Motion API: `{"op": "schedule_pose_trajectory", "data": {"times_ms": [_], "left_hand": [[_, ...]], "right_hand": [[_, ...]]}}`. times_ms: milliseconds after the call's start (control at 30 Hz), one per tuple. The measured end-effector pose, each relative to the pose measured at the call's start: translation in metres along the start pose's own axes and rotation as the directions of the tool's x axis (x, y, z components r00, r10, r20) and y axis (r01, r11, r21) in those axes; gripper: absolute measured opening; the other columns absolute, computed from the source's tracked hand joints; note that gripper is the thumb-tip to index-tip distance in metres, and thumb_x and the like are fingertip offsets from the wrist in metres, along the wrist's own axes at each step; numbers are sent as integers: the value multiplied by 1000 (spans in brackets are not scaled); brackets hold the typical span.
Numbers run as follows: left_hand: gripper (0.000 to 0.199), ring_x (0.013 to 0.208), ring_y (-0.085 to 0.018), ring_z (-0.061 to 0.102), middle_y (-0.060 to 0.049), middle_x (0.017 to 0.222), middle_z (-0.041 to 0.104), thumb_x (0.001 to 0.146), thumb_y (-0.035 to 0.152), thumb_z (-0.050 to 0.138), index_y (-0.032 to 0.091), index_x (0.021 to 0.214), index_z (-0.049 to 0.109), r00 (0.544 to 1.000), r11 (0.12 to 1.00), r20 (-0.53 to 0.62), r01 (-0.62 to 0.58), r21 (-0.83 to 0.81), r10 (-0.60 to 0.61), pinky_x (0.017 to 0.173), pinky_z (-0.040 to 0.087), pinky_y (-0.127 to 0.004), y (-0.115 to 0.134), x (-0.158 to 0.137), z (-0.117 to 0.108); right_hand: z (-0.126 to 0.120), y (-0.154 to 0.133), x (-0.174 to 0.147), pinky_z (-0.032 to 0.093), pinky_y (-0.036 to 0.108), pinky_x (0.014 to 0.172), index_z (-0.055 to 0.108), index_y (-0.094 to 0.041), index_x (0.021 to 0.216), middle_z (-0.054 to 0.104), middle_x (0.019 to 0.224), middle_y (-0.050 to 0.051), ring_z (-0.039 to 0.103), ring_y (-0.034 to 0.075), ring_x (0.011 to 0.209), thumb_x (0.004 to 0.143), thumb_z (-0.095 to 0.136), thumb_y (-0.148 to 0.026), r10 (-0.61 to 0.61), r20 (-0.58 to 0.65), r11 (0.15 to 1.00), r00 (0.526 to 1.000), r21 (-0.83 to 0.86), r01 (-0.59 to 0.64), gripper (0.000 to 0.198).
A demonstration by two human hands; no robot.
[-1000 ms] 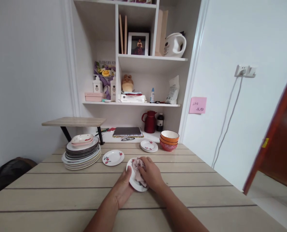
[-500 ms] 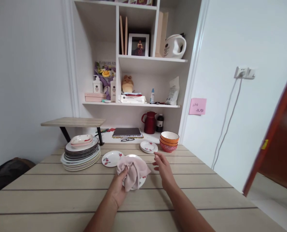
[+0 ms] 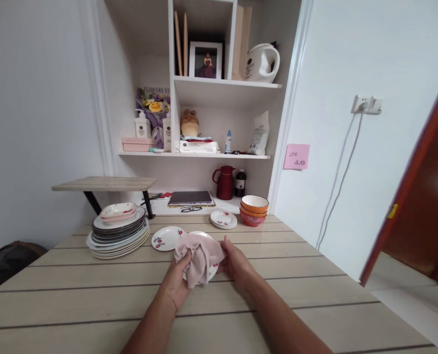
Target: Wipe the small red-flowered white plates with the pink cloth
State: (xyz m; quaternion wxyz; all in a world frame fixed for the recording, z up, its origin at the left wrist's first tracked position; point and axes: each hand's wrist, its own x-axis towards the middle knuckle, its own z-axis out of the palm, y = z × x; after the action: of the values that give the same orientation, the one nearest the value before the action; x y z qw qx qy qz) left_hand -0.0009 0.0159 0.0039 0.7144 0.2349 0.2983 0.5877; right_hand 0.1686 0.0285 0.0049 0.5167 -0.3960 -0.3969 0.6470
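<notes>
A crumpled pink cloth [image 3: 198, 258] covers most of a white plate with red flowers [image 3: 213, 270] in front of me. My left hand [image 3: 178, 280] is closed on the cloth at the plate's left side, thumb on top; its other fingers are hidden below. At the plate's right edge my right hand [image 3: 235, 260] is closed, thumb up by the cloth's corner and fingers curled under the rim. Just beyond my left hand another flowered plate [image 3: 168, 238] lies flat on the table.
To the left stands a tall stack of plates [image 3: 119, 236] topped by small dishes [image 3: 118, 211], beside a low wooden stand [image 3: 104, 184]. Farther back are small flowered plates [image 3: 224, 219], stacked bowls [image 3: 254, 210], glasses [image 3: 191, 209], a laptop [image 3: 190, 197] and a red jug [image 3: 225, 183].
My right hand has moved left and taken hold of the plate's right edge. The left hand keeps its grip on the cloth. The camera view has shifted slightly.
</notes>
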Motion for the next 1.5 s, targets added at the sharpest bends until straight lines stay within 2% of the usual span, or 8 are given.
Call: {"op": "schedule_pose_trajectory", "data": {"times_ms": [233,500,733,1033,1200,1300,1400,1500], "left_hand": [[30,94,-21,72,-9,109,74,74,16,75,17,103,69,999,999,-43,-26,-39,25,84,58,-31,2,3,-2],[40,85,-19,72,-6,102,76,71,14,78,20,109,67,997,1000,-67,-25,-7,25,77,57,-28,-5,3,-1],[39,69,-17,70,-6,87,75,71,24,80,16,106,65,999,999,17,-32,-22,32,65,56,-26,-7,7,-4],[54,78,-21,71,-9,91,74,74,51,75,18,116,64,979,999,198,35,8,-36,60,54,-26,-1,5,-6],[45,83,-21,72,-10,98,75,70,24,81,16,111,66,991,999,131,-17,32,13,70,56,-27,0,1,-5],[45,88,-22,72,-10,103,75,71,17,78,16,115,65,996,1000,90,-9,1,9,78,58,-32,1,-1,-2],[52,92,-24,72,-10,106,75,72,16,76,18,122,62,997,1000,77,4,-17,-2,82,58,-37,2,-4,3],[52,90,-25,73,-11,106,75,74,20,76,18,123,61,991,999,124,46,-13,-44,81,59,-38,1,-7,7]], "right_hand": [[-7,0,1,33,22,46,53,-20,60,48,52,-4,46,12,49,70,71,-43,-350,-114,780,930,-584,222,31],[1,-8,-5,43,29,72,59,-20,69,57,81,2,53,18,78,81,62,-39,-707,9,544,707,-631,553,22],[25,-9,-26,42,34,94,70,-23,92,66,109,7,57,23,107,91,56,-39,-554,449,420,701,-577,701,22],[36,2,-29,26,47,107,75,-31,101,64,124,7,50,29,120,93,53,-39,-450,469,315,760,-713,626,24],[29,-1,-26,37,42,102,76,-26,96,61,131,8,54,29,119,86,63,-44,-370,467,567,803,-571,594,25],[13,-4,-14,45,37,90,73,-22,89,69,108,8,61,25,101,85,61,-49,-468,98,788,878,-403,465,30],[0,-3,-5,47,33,84,67,-25,106,68,103,4,62,21,95,79,68,-48,-425,-279,895,861,-270,355,36],[3,1,-4,51,33,78,58,-26,122,69,106,4,65,22,92,76,72,-45,-186,-220,981,958,19,195,51]]}}
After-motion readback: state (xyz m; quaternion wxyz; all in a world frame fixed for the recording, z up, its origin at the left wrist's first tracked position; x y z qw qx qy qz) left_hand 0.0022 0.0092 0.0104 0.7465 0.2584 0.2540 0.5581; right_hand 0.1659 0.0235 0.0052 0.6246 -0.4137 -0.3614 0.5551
